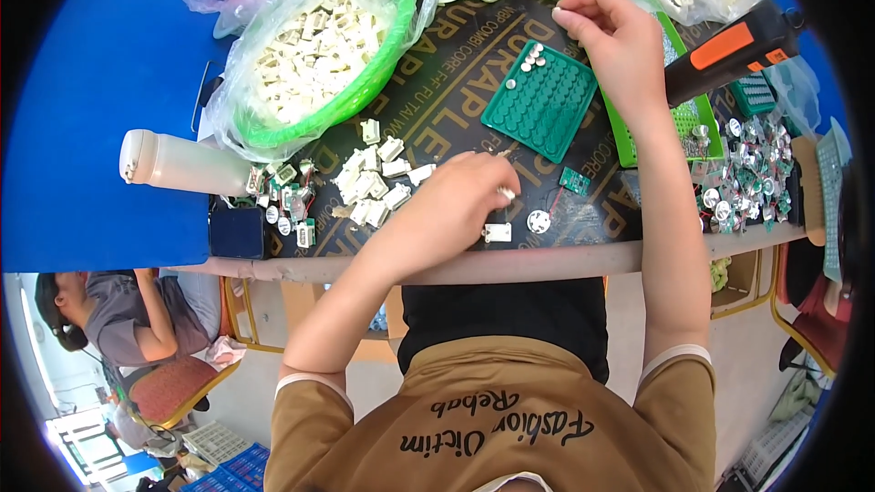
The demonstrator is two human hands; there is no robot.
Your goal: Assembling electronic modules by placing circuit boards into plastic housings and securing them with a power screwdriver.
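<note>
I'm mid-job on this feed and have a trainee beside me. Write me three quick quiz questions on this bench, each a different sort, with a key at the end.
1. Multiple choice: what fills the round green basket?
A) black screws
B) white parts
C) circuit boards

2. True or false: small round pieces cover the whole teal tray.

3. Short answer: which of the person's hands is nearer the loose heap of white pieces?

Key:
1. B
2. False; only a few sit near one corner of the teal tray.
3. The left hand.
</note>
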